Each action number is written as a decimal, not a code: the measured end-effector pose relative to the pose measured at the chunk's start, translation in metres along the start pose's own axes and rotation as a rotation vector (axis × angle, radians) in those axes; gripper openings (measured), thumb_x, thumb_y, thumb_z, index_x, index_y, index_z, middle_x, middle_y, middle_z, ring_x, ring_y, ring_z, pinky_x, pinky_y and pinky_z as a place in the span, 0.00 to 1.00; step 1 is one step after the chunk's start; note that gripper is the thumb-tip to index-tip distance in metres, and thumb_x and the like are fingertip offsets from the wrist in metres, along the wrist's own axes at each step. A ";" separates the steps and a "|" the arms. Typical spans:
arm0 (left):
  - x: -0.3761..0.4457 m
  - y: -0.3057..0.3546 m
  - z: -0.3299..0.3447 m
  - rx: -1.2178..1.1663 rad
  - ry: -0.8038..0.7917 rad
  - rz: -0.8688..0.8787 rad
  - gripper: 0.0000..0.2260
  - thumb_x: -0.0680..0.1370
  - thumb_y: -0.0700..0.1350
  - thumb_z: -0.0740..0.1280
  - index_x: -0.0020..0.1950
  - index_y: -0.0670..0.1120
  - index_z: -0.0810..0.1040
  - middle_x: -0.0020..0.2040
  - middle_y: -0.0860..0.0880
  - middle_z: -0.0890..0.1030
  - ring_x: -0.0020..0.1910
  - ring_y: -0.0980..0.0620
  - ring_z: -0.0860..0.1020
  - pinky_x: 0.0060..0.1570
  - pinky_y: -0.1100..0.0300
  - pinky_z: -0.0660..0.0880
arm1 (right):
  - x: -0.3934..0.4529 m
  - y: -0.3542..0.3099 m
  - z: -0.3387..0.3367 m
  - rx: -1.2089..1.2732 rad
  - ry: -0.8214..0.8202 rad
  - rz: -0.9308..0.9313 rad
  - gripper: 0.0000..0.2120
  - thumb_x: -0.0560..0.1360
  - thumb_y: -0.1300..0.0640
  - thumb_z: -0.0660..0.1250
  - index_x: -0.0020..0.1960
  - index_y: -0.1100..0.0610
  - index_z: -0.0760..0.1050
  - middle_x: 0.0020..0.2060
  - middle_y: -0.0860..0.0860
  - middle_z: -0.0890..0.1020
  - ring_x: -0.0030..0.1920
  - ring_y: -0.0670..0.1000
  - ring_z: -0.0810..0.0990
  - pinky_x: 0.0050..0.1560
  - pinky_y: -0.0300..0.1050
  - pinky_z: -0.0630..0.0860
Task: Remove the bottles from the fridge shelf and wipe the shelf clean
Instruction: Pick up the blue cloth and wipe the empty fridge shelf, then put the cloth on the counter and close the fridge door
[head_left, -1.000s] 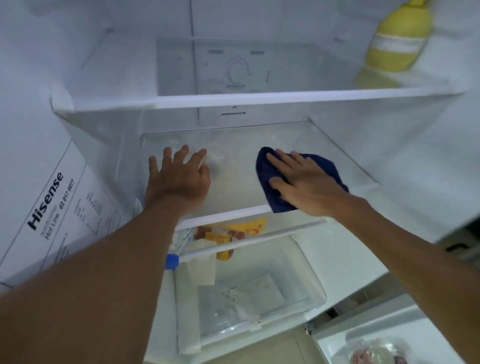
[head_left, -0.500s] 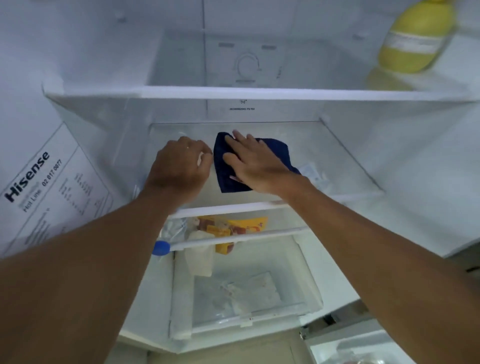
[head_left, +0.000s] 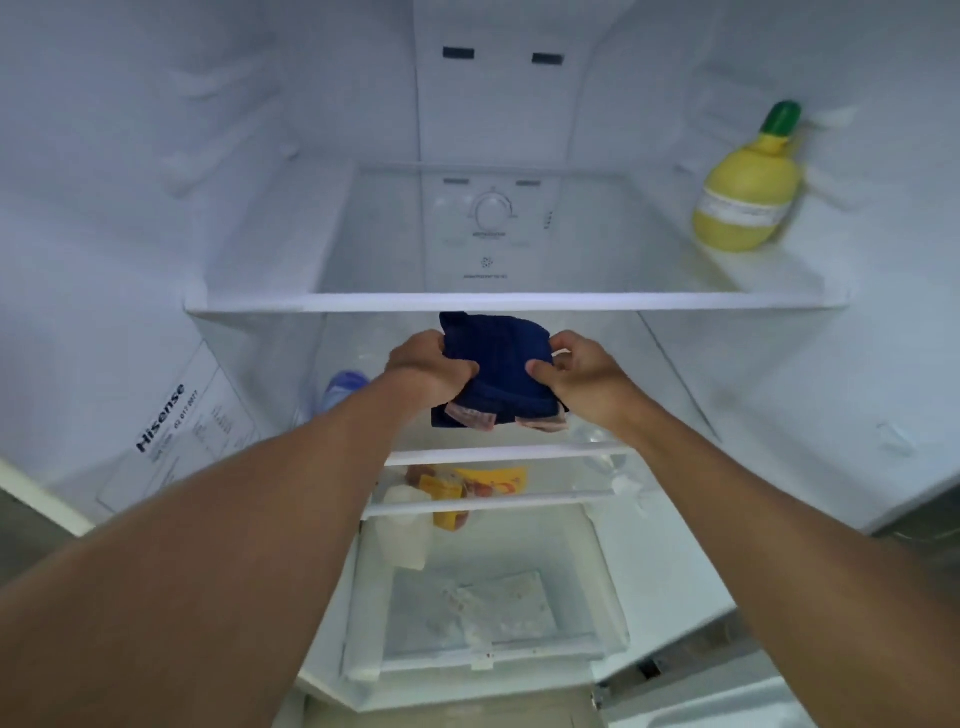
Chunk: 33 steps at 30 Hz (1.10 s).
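A dark blue cloth (head_left: 493, 364) is held up over the middle glass shelf (head_left: 509, 453), between both hands. My left hand (head_left: 431, 366) grips its left edge and my right hand (head_left: 576, 376) pinches its right edge. The cloth hangs folded, with pale label tabs at its lower edge. A yellow lemon-shaped bottle (head_left: 745, 192) with a green cap stands at the right of the upper shelf (head_left: 519, 301). A clear bottle with a blue cap (head_left: 340, 389) shows at the left, partly hidden by my left forearm.
Below the middle shelf lie yellow and red food packets (head_left: 467, 488) and a white container (head_left: 405, 530) over a clear drawer (head_left: 493, 613). A thermostat dial (head_left: 491, 213) sits on the back wall. A Hisense sticker (head_left: 171, 431) is on the left wall.
The cloth left the shelf surface, where my right hand pressed it flat, and is now lifted and bunched between both hands. The view tilted upward, showing more of the upper shelf.
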<state>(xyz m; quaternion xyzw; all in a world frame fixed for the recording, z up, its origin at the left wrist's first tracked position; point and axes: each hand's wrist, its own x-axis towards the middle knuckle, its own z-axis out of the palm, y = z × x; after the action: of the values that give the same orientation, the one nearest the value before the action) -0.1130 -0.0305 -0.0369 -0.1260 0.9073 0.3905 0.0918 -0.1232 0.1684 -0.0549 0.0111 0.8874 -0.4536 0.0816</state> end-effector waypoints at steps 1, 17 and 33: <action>-0.007 0.002 -0.002 -0.036 0.009 -0.006 0.09 0.79 0.50 0.69 0.55 0.50 0.73 0.54 0.49 0.79 0.52 0.47 0.78 0.50 0.56 0.73 | -0.008 -0.002 -0.001 0.046 0.026 0.002 0.15 0.77 0.51 0.71 0.61 0.49 0.71 0.51 0.51 0.85 0.50 0.54 0.85 0.49 0.48 0.82; -0.255 -0.060 -0.118 -0.286 0.083 0.343 0.13 0.76 0.50 0.76 0.58 0.61 0.82 0.52 0.57 0.84 0.49 0.56 0.83 0.52 0.61 0.81 | -0.262 -0.107 -0.024 0.082 0.039 -0.236 0.15 0.74 0.54 0.76 0.61 0.47 0.84 0.48 0.42 0.88 0.47 0.40 0.85 0.47 0.32 0.78; -0.492 -0.237 -0.400 -0.385 0.202 0.176 0.15 0.74 0.47 0.78 0.58 0.59 0.85 0.56 0.53 0.85 0.46 0.54 0.85 0.44 0.58 0.83 | -0.454 -0.347 0.169 0.117 -0.199 -0.455 0.18 0.75 0.56 0.74 0.64 0.47 0.81 0.51 0.42 0.86 0.49 0.40 0.85 0.50 0.40 0.83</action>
<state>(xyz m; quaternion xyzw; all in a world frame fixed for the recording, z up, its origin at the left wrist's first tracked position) 0.3993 -0.4031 0.2023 -0.1003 0.8283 0.5481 -0.0596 0.3151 -0.1471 0.1966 -0.2289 0.8268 -0.5098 0.0637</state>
